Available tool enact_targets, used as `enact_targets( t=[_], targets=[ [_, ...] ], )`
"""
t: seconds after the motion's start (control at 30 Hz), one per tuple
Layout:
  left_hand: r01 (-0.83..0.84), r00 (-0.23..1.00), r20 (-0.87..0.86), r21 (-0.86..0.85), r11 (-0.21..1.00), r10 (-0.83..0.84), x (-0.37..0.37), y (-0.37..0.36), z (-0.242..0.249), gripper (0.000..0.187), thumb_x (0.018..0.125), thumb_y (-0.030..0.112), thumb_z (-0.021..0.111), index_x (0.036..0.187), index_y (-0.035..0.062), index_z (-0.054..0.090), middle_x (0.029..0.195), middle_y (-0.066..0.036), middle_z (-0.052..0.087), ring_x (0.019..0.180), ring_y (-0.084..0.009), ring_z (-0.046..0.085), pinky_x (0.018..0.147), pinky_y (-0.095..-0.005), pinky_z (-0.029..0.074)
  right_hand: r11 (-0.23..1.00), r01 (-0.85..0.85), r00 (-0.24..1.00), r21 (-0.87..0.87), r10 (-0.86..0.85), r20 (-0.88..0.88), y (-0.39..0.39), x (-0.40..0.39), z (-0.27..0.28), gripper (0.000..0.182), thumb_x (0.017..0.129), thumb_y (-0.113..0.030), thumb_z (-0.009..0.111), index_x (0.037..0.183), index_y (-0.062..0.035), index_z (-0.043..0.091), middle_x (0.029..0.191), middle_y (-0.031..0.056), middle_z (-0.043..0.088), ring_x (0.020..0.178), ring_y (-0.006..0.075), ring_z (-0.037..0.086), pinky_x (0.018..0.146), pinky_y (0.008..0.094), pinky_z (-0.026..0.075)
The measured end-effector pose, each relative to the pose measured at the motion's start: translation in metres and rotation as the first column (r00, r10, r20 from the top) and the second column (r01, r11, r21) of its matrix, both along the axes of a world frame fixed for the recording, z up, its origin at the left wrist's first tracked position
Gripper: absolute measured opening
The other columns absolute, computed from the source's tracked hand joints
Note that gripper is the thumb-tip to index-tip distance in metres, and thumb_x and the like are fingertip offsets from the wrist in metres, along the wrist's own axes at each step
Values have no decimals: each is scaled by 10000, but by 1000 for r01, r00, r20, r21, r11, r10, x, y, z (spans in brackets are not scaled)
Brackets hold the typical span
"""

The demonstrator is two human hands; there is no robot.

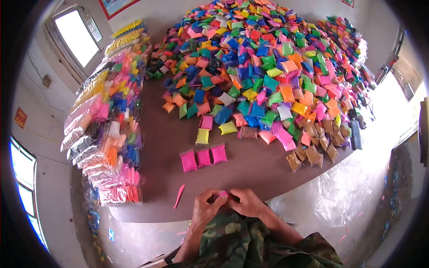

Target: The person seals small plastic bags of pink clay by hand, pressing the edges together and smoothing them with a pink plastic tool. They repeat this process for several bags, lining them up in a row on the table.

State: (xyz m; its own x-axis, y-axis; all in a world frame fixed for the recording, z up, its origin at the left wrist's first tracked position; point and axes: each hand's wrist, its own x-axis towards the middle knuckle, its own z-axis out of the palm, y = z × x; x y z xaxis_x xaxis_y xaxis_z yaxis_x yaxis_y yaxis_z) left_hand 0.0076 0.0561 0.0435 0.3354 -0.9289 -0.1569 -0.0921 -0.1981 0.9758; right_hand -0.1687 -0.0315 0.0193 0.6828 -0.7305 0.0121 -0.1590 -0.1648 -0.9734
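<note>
My left hand (207, 205) and my right hand (245, 203) meet at the table's near edge, fingers closed in a pinch. Between their fingertips shows a small bright pink piece (222, 194), mostly covered by the fingers; I cannot tell its kind. Left of my hands lies a pink plastic knife-like tool (179, 196). Three flat magenta packets (203, 157) lie in a row beyond my hands. Past them are a yellow packet (202, 136) and a pink packet (206, 122).
A huge heap of colourful small packets (250, 80) covers the back of the brown table (156, 134). Stacked clear bags (105, 134) line its left side. Brown packets (313, 154) and a dark blue-black strip (356, 134) lie at the right edge. Clear plastic sheeting (335, 192) hangs beyond.
</note>
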Motion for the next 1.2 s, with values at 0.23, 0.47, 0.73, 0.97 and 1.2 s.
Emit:
enact_targets(
  t=[0.23,0.47,0.73,0.97,1.2],
  targets=[
    [-74,995,-66,-82,994,69,-5,-3,-10,145,974,151,806,1029,17,788,826,8,715,788,-54,599,703,-252,469,1000,-20,996,23,22,-91,-6,-1,2,281,952,-251,772,1017,5,677,809,151,661,719,145,579,653,388,516],
    [-158,973,-179,-72,985,143,-9,0,-18,150,983,178,805,972,33,768,813,65,640,762,-44,544,651,-252,428,999,-24,998,-24,22,-64,-5,-5,2,353,959,-318,763,960,6,625,828,252,640,755,479,627,661,487,494],
    [-84,996,2,38,996,84,-3,4,-6,253,956,188,825,1087,-25,789,860,-11,751,792,-73,637,696,-258,507,1000,-26,999,3,26,48,-2,-5,1,269,965,-237,758,986,-3,627,842,250,639,785,505,615,677,502,493],
    [-97,991,85,-60,993,102,-3,3,-6,157,966,140,805,985,-13,778,832,-1,737,779,-68,606,687,-263,483,996,-90,995,-6,90,-46,-8,-6,7,324,986,-321,765,1071,-21,678,842,204,667,753,349,642,670,439,508],
    [-128,990,-58,-11,992,127,-5,0,-2,157,973,155,792,983,2,760,859,19,703,778,-61,593,697,-249,468,999,-21,996,36,18,85,-5,-5,-8,363,1028,-383,733,1026,-20,710,785,165,660,685,223,623,647,411,506]
  ],
)
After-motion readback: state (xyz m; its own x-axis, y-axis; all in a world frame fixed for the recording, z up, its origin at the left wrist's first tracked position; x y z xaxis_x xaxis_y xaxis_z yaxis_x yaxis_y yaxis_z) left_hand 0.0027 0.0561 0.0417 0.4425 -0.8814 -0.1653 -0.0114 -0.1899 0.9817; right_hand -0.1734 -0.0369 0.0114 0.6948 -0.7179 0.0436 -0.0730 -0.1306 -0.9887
